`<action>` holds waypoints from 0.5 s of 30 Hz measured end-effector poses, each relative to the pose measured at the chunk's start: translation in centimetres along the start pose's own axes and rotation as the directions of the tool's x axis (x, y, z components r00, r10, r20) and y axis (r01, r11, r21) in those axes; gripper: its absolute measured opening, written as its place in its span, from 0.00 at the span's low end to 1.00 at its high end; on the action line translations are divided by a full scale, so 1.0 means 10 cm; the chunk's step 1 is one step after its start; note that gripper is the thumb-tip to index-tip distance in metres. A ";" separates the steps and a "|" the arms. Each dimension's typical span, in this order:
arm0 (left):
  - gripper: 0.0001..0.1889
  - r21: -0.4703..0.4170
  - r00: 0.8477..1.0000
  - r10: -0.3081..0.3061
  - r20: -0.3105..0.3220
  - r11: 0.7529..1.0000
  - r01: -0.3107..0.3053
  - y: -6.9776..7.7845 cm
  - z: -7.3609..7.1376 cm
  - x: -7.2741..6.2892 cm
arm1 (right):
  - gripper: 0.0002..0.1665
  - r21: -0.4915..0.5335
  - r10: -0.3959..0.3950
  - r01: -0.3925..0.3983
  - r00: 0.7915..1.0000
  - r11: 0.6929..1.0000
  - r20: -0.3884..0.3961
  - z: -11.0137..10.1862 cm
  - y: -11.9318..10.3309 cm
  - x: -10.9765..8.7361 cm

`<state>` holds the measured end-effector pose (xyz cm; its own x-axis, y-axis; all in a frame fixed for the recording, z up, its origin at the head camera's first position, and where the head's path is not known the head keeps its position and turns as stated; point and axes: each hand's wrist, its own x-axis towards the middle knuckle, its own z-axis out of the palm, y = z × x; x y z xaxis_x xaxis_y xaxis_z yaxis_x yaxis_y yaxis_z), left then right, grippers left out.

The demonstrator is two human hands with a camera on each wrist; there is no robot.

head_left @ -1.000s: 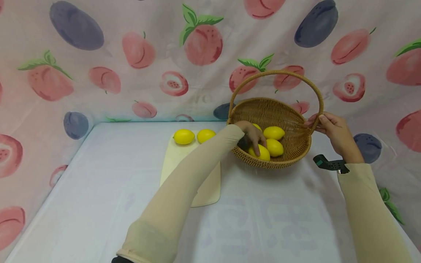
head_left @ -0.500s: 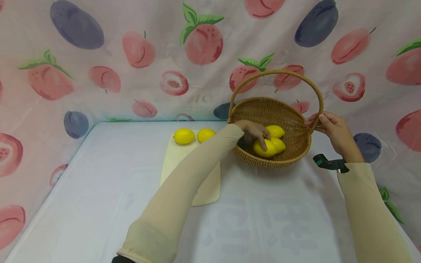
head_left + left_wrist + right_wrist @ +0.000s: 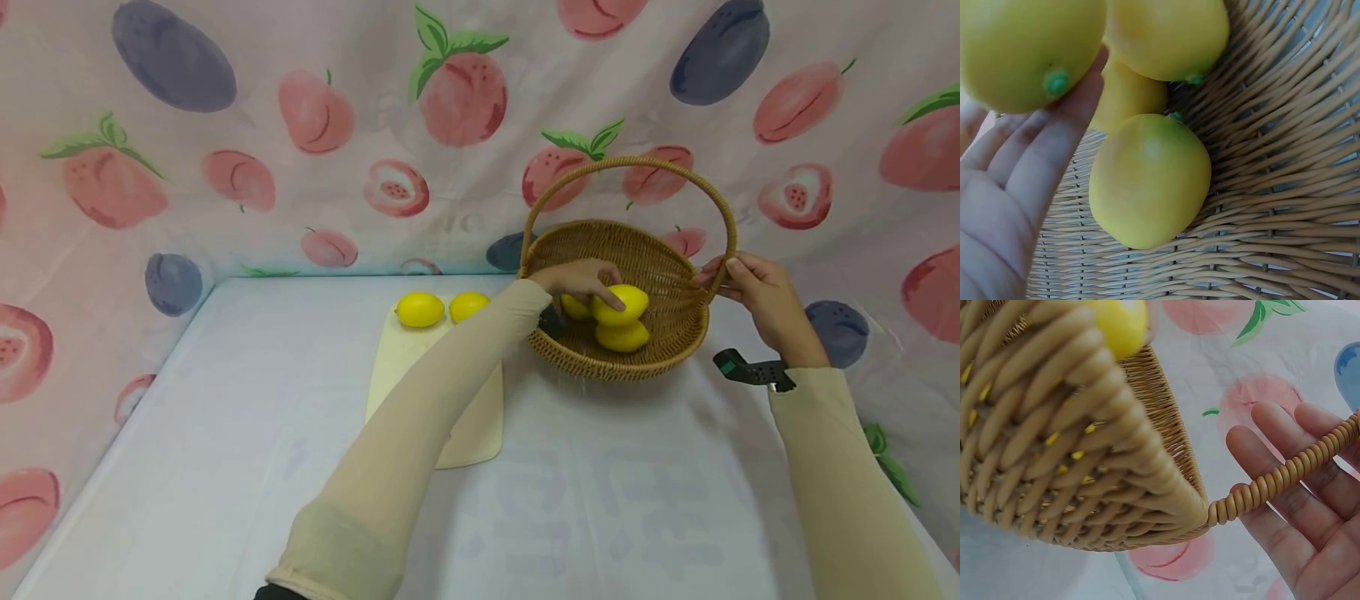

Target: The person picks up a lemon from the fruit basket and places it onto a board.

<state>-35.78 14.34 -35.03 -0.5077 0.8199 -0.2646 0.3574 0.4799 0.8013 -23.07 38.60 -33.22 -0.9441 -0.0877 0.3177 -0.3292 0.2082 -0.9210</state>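
Note:
Within the tilted wicker basket point(image 3: 592, 242), my left hand point(image 3: 581, 277) holds a yellow lemon point(image 3: 634, 302) raised over the others. The left wrist view shows this lemon point(image 3: 1029, 56) with its green stem end, fingers point(image 3: 1054, 150) beneath it. Several other lemons lie against the weave, one lemon point(image 3: 1150, 181) apart from the hand in that view. At the basket's right side my right hand point(image 3: 771, 296) grips the base of the arched handle point(image 3: 729, 221). Its fingers point(image 3: 1247, 450) lie behind the handle in the right wrist view; the thumb shows in front in the head view.
Left of the basket a cream cutting board point(image 3: 472, 425) lies on the white-covered table point(image 3: 247, 433), with two lemons, one lemon point(image 3: 420, 309) and another lemon point(image 3: 467, 305), at its far end. My left sleeve point(image 3: 427, 425) crosses over the board. A fruit-print curtain point(image 3: 300, 50) stands behind.
My left hand has lifted a lemon from the basket's front up and back, over the others, which have shifted. The right hand keeps its grip on the handle.

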 end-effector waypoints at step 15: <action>0.30 -0.047 0.960 0.130 -0.247 0.988 -0.146 0.06 -0.11 -0.12 | 0.21 -0.013 0.006 -0.006 1.000 1.000 0.001 0.00 -0.01 0.00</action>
<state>-35.79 13.36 -33.63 -0.6346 0.7726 -0.0174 0.3907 0.3402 0.8554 -23.00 38.58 -33.11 -0.9461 -0.0876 0.3119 -0.3238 0.2211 -0.9199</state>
